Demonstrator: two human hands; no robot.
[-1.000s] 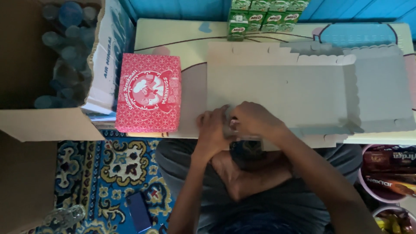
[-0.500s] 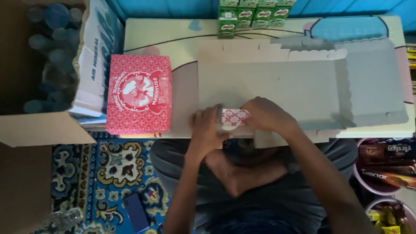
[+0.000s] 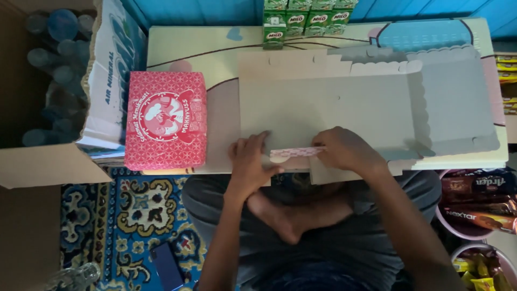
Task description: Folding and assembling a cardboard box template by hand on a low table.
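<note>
The large, flat, grey-brown cardboard box blank (image 3: 328, 108), die-cut with scalloped edges, lay unfolded on the low table (image 3: 188, 48), reaching well away from both hands towards the far side and out to the right. Its long axis ran left to right across the person's lap, with the scalloped end panel well to the right of the right hand.

The left hand (image 3: 250, 161) lay flat on the near edge of the blank, fingers spread and pressing down. The right hand (image 3: 344, 151) was curled narrow, pinching the near flap (image 3: 296, 153), whose pink patterned printed face showed as a thin strip between the two hands. That strip also ran left to right, along the fold line.

The board looked light, thin and fairly stiff, likely to bend cleanly only at its creases and to kink or tear at the scallops if forced. The near flap, gripped close to the crease, seemed the safest place to hold it.

Just left of the left hand sat a closed red patterned cardboard box (image 3: 165, 119).
</note>
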